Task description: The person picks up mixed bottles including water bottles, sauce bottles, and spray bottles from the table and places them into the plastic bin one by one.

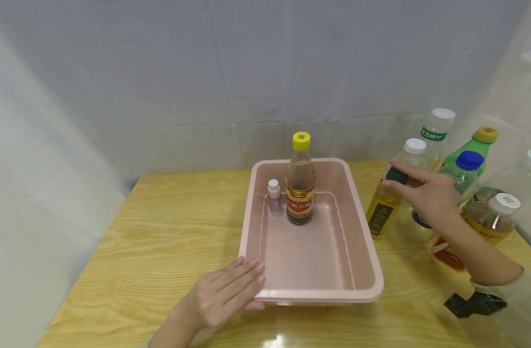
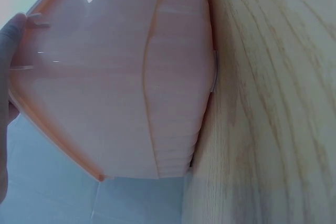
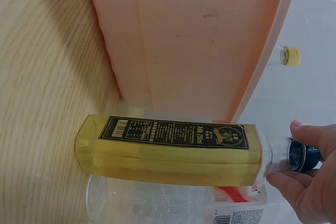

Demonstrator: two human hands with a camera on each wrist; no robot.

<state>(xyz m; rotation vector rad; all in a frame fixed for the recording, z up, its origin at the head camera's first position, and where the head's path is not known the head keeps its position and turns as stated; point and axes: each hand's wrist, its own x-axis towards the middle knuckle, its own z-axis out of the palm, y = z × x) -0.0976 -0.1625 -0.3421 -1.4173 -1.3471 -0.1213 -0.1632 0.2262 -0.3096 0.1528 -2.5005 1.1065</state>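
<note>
My right hand (image 1: 431,193) pinches the dark cap of a square bottle of yellow oil (image 3: 173,150), just right of a pink plastic tub (image 1: 309,295). The oil bottle bears a black label and stands nearly upright; whether its base touches the table I cannot tell. My left hand (image 1: 226,292) rests on the tub's near left corner, fingers extended over the rim, thumb below it. Inside the tub stand a yellow-capped vinegar bottle (image 1: 299,193) with dark liquid and a small white-capped bottle (image 1: 274,198).
Right of the tub cluster several bottles: a white-capped clear one (image 1: 437,125), a green one with a yellow cap (image 1: 479,142), a blue-capped one (image 1: 467,162) and a white-capped one with amber liquid (image 1: 492,217). A pale sheet (image 1: 183,87) hangs behind the wooden table (image 1: 161,217).
</note>
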